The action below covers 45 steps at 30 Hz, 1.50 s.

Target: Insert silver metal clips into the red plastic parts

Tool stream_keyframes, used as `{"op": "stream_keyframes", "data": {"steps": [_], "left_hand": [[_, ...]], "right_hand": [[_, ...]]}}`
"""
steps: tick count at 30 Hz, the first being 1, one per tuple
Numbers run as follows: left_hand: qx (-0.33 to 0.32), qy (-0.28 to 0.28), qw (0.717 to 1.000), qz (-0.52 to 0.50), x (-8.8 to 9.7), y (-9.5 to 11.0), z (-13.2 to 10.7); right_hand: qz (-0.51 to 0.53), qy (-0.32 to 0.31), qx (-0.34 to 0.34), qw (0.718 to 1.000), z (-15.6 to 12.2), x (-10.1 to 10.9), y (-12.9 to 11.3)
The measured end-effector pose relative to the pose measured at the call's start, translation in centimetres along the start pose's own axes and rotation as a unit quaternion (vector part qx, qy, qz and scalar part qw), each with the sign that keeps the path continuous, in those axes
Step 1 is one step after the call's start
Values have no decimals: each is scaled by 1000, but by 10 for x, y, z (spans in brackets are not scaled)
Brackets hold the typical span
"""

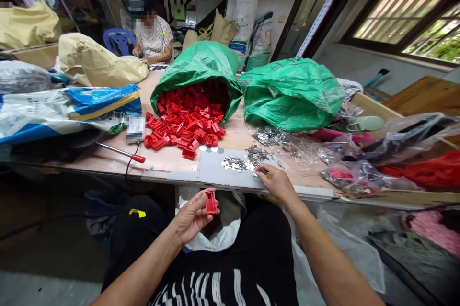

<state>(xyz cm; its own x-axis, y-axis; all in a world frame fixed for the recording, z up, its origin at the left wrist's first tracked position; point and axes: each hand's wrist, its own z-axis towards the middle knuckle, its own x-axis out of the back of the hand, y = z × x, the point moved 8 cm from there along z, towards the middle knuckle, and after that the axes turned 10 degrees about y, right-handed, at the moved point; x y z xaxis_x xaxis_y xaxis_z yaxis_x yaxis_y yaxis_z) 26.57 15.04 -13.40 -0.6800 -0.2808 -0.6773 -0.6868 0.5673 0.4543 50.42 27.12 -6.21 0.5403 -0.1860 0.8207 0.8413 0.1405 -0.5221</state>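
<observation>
My left hand is closed around a small red plastic housing, held over my lap with its hollow side showing. On the table's front edge, my right hand has its fingertips pinched together beside small flat metal pieces. Whatever sits between those fingertips is too small to make out. The metal pieces lie scattered on a grey sheet. Behind them, a heap of red plastic housings spills from the mouth of a green woven sack.
A second green sack stands to the right, near clear plastic bags. At left are a red-handled rod, a small white box and a blue-and-white bag. An open white bag hangs below the table edge. Another person sits across.
</observation>
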Motion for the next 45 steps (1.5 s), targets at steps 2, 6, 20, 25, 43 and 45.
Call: {"op": "stream_keyframes", "data": {"steps": [2, 6, 20, 25, 43, 45], "left_hand": [[0, -4, 1000, 9, -3, -2, 0], [-9, 3, 1000, 25, -4, 0, -4], [-33, 7, 999, 32, -9, 1, -6], [-54, 14, 997, 44, -6, 6, -6], [-97, -4, 991, 87, -11, 5, -3], [-101, -3, 991, 86, -12, 5, -4]], "right_hand": [[-36, -15, 12, 999, 1, -2, -2], [-108, -6, 4, 994, 6, 1, 2], [-149, -6, 14, 989, 6, -9, -7], [-77, -29, 38, 996, 2, -9, -12], [-91, -25, 5, 995, -14, -6, -10], [-111, -20, 13, 994, -15, -9, -13]]}}
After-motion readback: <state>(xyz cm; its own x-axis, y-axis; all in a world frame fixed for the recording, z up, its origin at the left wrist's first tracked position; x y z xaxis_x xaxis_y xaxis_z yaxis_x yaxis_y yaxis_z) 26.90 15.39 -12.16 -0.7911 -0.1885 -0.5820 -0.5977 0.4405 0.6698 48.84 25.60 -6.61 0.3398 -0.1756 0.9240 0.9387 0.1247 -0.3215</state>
